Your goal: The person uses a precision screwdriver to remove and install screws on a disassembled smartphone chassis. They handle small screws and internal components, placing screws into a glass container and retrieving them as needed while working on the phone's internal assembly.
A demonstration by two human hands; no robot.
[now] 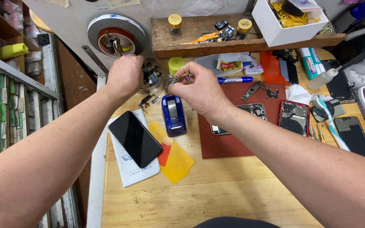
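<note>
My left hand (124, 76) is closed against the side of a small clear round container (152, 78) of tiny phone parts at the back of the wooden bench. My right hand (199, 88) hovers just right of it, pinching a small purple-handled tool (181, 77) whose tip points toward the container. Below the hands stands a blue tape dispenser (173, 114). A black phone (134, 138) lies face up on a white paper at the left. An opened phone body (254, 110) rests on the dark red mat (229, 143), partly hidden by my right forearm.
A red opened phone (294, 118) and several dark screens lie at the right. A big tape roll (115, 36) hangs on the wall. A wooden shelf (203, 42) holds small jars and a white box (288, 21). A yellow plastic sheet (175, 158) lies by the phone.
</note>
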